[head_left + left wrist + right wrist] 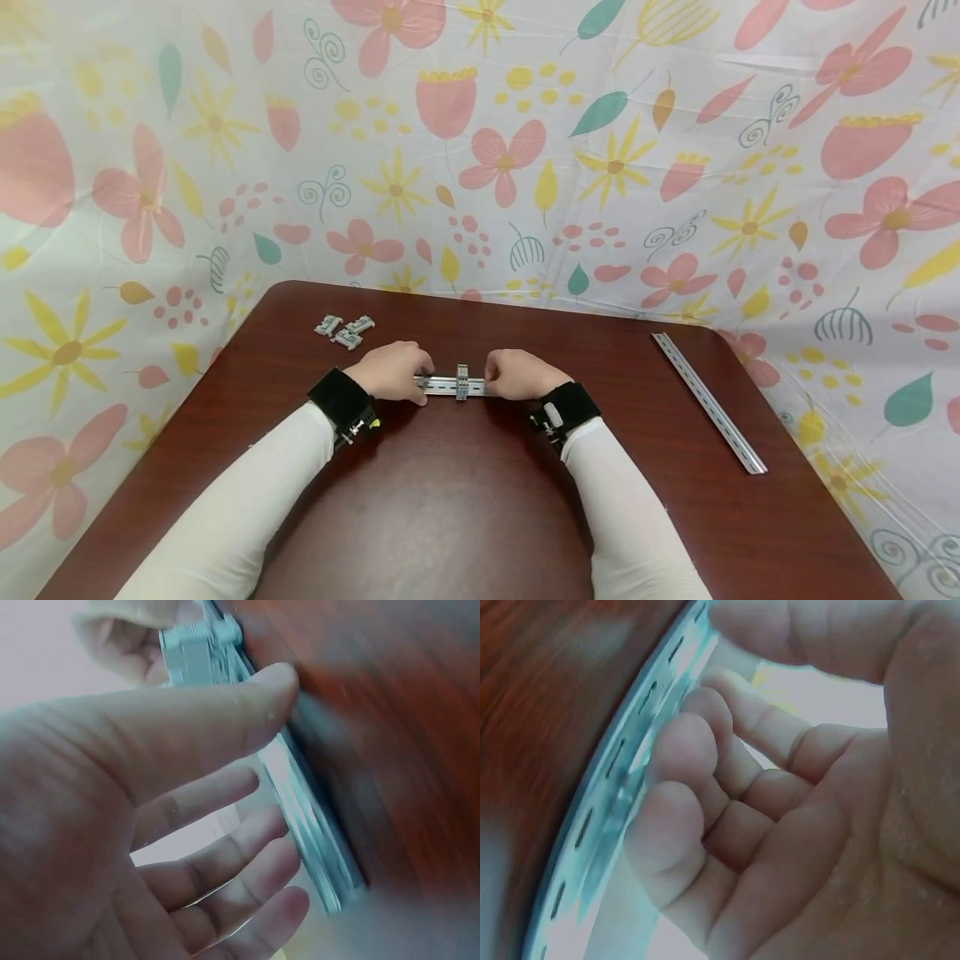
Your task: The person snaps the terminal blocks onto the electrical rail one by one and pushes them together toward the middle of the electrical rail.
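A slotted metal DIN rail (441,385) lies across the table between both hands, with a small stack of grey terminal blocks (462,383) mounted on it. My left hand (392,372) grips the rail left of the blocks; in the left wrist view its thumb (262,705) crosses the rail (311,832) and the fingers reach along the other side. On the right of the blocks, my right hand (521,374) holds the rail with thumb and curled fingers. The right wrist view shows fingertips (682,746) against the edge of the slotted rail (585,832).
Several loose terminal blocks (347,337) lie at the back left of the table. A second, longer DIN rail (708,402) lies slantwise on the right. Behind the brown table (435,508) hangs a floral curtain (495,167).
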Demonstrator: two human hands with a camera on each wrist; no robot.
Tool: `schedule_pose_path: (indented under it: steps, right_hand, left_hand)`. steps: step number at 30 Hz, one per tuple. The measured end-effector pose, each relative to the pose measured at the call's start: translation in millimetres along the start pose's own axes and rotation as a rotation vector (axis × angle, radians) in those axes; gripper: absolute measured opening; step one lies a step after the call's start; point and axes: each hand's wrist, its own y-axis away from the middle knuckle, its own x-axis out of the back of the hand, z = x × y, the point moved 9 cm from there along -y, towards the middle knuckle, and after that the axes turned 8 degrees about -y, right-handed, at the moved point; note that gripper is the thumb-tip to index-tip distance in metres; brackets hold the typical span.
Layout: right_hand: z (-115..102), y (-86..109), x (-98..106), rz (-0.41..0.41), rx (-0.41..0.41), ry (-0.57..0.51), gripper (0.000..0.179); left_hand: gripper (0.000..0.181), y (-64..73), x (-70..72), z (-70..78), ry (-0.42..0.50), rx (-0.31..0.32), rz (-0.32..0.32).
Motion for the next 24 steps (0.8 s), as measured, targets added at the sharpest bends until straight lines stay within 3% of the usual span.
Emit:
schedule_pose_path:
  steps: [8,12,13,17,19,20,24]
  right_hand:
    - [9,3.7,2,-0.035,-0.032,0.014,0.036]
    - [21,0.2,3,-0.040,-0.032,0.035,0.035]
    - [36,-8.9,-1,-0.036,-0.008,0.041,0.036]
    - [39,-10.0,2,-0.001,-0.005,0.062,0.033]
    - [34,-6.7,5,0.019,-0.021,0.067,0.033]
    - [21,1.7,11,0.028,-0.048,0.065,0.031]
    - [28,-2.7,13,0.061,-0.065,0.066,0.032]
  left_hand:
    - [0.038,2.3,0.5,-11.9,0.020,-0.012,-0.024]
    - [0.029,-0.5,2.6,-16.6,0.003,0.007,-0.016]
    - [0.027,-1.6,3.0,-17.7,-0.005,0.008,-0.010]
    - [0.024,-4.4,4.5,-20.6,-0.037,0.026,0.013]
    - [0.022,-5.4,4.5,-21.8,-0.046,0.032,0.027]
    - [0.022,-6.1,4.8,-22.6,-0.050,0.040,0.033]
    - [0.022,-14.6,1.8,-30.2,-0.068,0.071,0.045]
